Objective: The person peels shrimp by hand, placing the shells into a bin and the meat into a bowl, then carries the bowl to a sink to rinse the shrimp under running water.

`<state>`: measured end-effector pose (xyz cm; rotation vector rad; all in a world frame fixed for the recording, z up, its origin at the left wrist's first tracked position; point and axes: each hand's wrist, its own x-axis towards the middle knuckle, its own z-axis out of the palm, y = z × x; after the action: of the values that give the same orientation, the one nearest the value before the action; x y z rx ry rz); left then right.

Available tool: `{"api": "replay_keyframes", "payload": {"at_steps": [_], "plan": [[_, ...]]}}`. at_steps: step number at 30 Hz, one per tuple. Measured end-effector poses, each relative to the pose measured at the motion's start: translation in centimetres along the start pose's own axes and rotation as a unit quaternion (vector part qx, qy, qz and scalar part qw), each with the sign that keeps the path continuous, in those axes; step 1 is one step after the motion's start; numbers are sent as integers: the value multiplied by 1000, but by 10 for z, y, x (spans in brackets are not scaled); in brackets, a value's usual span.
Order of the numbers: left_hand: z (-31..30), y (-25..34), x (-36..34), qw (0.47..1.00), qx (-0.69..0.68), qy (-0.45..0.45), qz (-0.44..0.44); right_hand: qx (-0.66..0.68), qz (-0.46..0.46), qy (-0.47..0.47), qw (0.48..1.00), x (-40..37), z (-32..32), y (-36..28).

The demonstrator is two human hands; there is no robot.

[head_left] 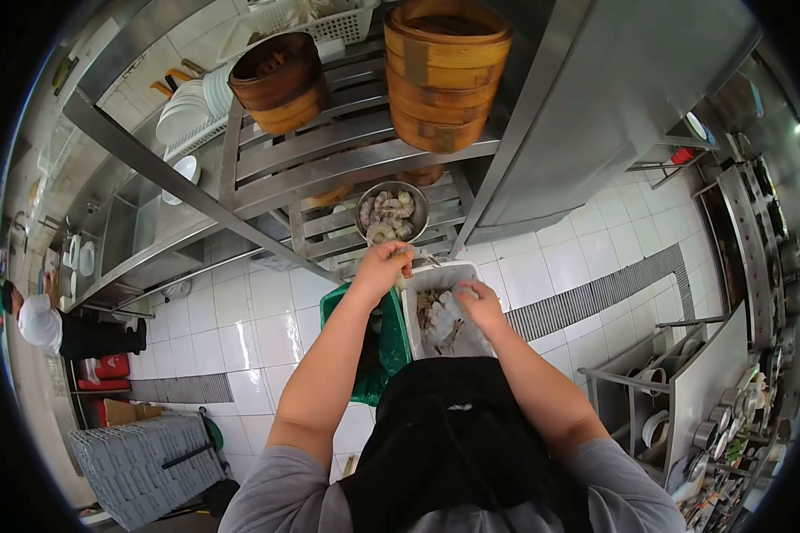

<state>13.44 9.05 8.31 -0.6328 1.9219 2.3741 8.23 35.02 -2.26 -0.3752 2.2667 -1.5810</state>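
My left hand is closed, with a pale bit of what looks like a shrimp poking out from its fingers. It is just in front of a metal bowl of greyish peeled-looking shrimp on the low shelf. Below and to the right is a white tub holding shrimp and clear ice. Over the tub's right side hovers my right hand, slightly blurred, its fingers loosely bent and apart with nothing visible in them. A bin lined with a green bag stands against the tub's left side.
Stacked bamboo steamers and a darker steamer stand on the metal rack ahead. A steel cabinet is at right. A floor drain crosses the tiles. Another person stands far left, near grey crates.
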Motion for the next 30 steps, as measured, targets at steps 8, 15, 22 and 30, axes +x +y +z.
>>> {"api": "replay_keyframes", "payload": {"at_steps": [8,15,22,30], "plan": [[3,-21,-4,1000,-7,-7,-16,6,-20,-77,997,16,25,-91],[-10,-15,-15,995,74,66,-26,-53,-78,-28,995,6,29,-82],[-36,12,4,997,38,59,41,-446,-60,-172,876,13,3,-32],[-45,-18,61,794,553,230,105,235,268,-43,933,90,68,-92]]}}
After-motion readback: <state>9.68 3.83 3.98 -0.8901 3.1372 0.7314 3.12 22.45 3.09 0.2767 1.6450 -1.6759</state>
